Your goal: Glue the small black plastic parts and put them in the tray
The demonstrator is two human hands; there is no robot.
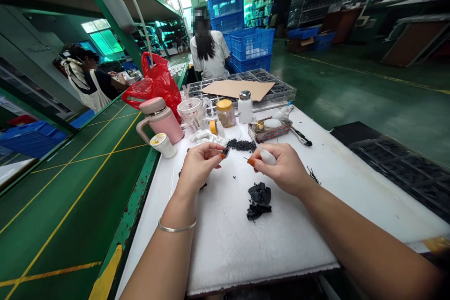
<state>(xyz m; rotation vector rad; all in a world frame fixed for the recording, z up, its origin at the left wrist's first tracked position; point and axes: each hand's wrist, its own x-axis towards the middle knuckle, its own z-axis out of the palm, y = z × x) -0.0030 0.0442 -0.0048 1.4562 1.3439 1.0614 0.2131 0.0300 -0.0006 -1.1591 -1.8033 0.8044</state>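
While both bare hands are hovering over the white foam-topped desk [225,243], the left hand [198,165] is pinching a tiny black plastic part [227,151] between thumb and forefinger, its fingers closed tight on it. The right hand [283,166] is wrapping around a small white squeeze bottle [267,157], fingers clamped on its body, with a thin tip pointing toward the part; the tip itself is too small to make out. Just beyond the hands, a loose heap of small black parts [242,145] is lying on the desk, and a crumpled black scrap [259,200] is sitting nearer the person. A pink insulated mug [162,122], a yellow-lidded jar [225,112] and a white pump bottle [245,107] are standing further back. The black part looks very light, stiff and easy to drop, so a fingertip pinch on its sides seems best. The bottle seems soft and light, best gripped around its middle.
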